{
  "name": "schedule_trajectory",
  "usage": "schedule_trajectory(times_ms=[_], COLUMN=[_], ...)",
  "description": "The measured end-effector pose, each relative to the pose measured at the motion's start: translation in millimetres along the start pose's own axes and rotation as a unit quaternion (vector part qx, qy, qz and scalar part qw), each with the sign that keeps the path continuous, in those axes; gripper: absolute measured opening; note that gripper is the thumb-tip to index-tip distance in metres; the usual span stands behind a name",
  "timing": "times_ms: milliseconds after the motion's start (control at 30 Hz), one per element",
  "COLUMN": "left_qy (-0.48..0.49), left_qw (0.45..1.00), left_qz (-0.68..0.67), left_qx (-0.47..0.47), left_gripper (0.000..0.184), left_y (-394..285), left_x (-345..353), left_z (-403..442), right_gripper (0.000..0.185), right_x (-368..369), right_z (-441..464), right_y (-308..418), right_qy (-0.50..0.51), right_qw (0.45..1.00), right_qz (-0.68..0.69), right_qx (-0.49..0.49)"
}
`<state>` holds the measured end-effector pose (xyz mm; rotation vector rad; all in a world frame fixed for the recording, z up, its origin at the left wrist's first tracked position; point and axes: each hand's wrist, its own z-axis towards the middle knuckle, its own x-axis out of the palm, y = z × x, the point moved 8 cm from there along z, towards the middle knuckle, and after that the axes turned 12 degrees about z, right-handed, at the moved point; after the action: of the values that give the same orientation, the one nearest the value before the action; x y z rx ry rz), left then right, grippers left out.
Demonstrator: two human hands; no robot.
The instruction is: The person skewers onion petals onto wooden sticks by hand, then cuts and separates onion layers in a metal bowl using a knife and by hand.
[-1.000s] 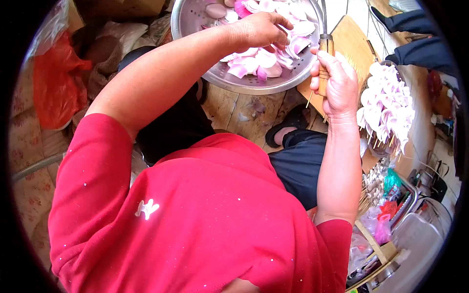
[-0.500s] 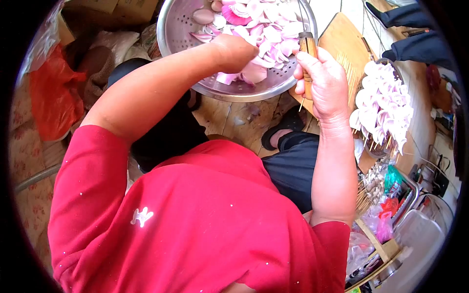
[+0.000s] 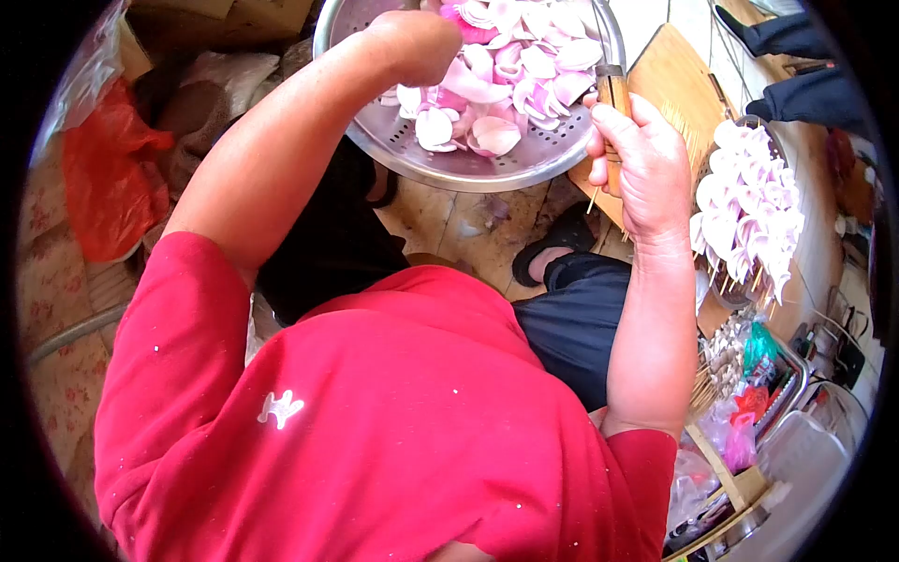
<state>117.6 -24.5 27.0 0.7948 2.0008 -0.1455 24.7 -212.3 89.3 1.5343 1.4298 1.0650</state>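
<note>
My left hand (image 3: 417,47) is over the left part of a metal colander (image 3: 459,181) that holds peeled pink and white onion pieces (image 3: 538,61). Its back faces me and its fingers are hidden. At the colander's right edge, my right hand (image 3: 646,164) is closed around the wooden handle (image 3: 612,87) of a tool whose thin metal part points up. A thin stick tip shows just below that hand. Further right, skewered onion pieces (image 3: 747,201) are bunched in a container, beside a wooden board (image 3: 670,70) with loose bamboo skewers (image 3: 685,126).
A red plastic bag (image 3: 112,178) and cloths lie at the left. Another person's dark-trousered legs (image 3: 810,98) are at the upper right. At the lower right are smaller skewered pieces (image 3: 726,347), coloured bags (image 3: 744,421) and a clear plastic box (image 3: 801,468).
My left hand has moved left and up from the middle of the onion pieces, and its fingers have gone out of sight. My right hand keeps its hold on the handle.
</note>
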Motion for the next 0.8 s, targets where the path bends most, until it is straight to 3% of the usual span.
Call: schedule_trajectory(times_ms=[233,267,400,700,800], left_qy=[-0.14,-0.088,-0.052,-0.047,0.004], left_qw=[0.984,0.992,0.995,0.994,1.0], left_qz=[-0.103,-0.066,-0.076,-0.037,-0.016], left_qx=[-0.046,-0.054,0.025,0.094,0.008], left_gripper=[0.032,0.036,0.038,0.019,0.023], left_y=[5,0,-24,-32,4], left_x=[-15,-6,16,23,33], left_z=[9,17,31,28,31], right_gripper=[0.026,0.025,0.023,0.022,0.023], right_x=[4,5,7,10,8], right_z=[1,1,2,3,3], right_y=[1,1,1,-2,-3], right_qy=[0.0,0.001,0.001,0.007,0.012], right_qw=[1.0,1.0,1.0,1.0,1.0], right_qz=[-0.012,-0.014,-0.022,-0.017,-0.021], right_qx=[0.002,0.003,-0.002,0.004,0.003])
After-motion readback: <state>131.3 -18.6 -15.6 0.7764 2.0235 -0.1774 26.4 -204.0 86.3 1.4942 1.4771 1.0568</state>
